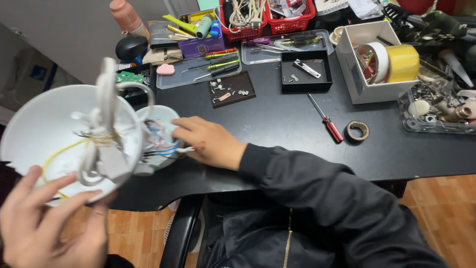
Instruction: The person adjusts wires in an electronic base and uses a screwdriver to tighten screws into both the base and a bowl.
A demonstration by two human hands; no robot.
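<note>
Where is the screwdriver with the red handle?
In the head view, the red-handled screwdriver lies on the black table, right of centre, between the black tray behind it and the small brown tape roll to its right.

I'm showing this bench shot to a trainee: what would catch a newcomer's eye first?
The big white round lamp housing at the left, wires spilling out, gripped at its lower rim by the left hand. Beside it, the right hand rests on the black table at those wires. Farther right lies a red-handled screwdriver.
</note>
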